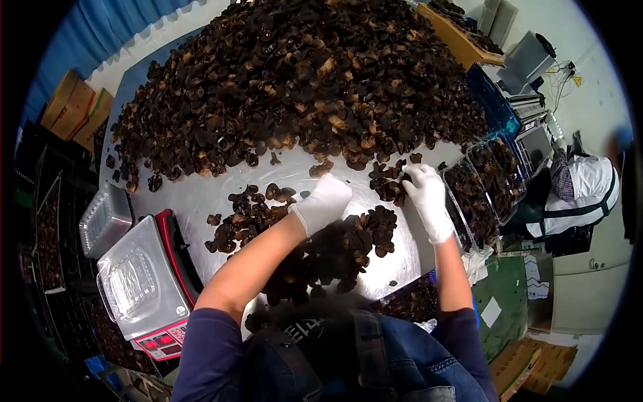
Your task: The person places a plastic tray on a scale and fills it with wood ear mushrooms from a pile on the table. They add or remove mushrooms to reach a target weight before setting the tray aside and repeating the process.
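Note:
Dried-looking dark wood ear mushrooms (288,87) form a large heap at the back of the metal table (181,201). My left hand (327,201), in a white glove, is closed above the table between smaller groups of mushrooms; its fingertips are hidden. To its right my right hand (426,197), also gloved, bends its fingers in a pinch at the edge of a small mushroom clump (387,182). A loose group of mushrooms (248,218) lies left of my left forearm. Another pile (358,241) is close to my body, partly in shadow.
On the left stand a red-sided weighing scale (161,338) with a clear plastic tray on its platform and stacked clear containers (106,218). Filled clear boxes (472,194) line the right edge, beside a blue crate (492,100). A co-worker in a white top (583,187) is at far right.

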A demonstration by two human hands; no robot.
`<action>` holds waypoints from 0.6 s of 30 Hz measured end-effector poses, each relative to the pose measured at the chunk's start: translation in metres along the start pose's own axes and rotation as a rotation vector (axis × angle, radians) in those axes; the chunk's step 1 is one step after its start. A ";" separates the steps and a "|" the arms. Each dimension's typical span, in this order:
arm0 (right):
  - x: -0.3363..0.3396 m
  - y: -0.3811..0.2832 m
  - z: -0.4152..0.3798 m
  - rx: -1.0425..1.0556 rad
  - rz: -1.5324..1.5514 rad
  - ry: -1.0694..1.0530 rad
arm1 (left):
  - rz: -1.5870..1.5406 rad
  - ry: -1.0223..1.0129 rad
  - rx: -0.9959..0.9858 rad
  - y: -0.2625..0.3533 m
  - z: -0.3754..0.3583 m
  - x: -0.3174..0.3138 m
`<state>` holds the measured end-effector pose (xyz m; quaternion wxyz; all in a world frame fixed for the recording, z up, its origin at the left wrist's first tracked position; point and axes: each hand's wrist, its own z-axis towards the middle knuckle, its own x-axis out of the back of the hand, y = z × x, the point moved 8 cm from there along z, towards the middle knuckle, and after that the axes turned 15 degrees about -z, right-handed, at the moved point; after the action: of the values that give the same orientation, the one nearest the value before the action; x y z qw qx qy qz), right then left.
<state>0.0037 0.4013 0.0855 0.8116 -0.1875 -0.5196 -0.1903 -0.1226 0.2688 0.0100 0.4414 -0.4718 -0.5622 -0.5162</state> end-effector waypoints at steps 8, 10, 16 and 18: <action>-0.053 -0.023 0.041 0.327 -0.465 -0.278 | -0.016 -0.172 0.051 0.001 0.007 -0.007; 0.003 -0.022 0.018 0.259 -0.282 -0.092 | -0.036 -0.190 0.065 -0.001 0.009 -0.006; 0.094 0.040 -0.138 0.018 -0.213 -0.904 | -0.089 -0.160 0.046 0.000 0.008 0.009; 0.119 0.068 -0.166 -0.164 -0.214 -0.712 | -0.154 -0.029 0.056 0.004 0.006 0.037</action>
<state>0.2120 0.3630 0.1222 0.5381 -0.2506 -0.7688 -0.2379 -0.1246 0.2775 0.0465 0.4053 -0.4221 -0.6172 -0.5258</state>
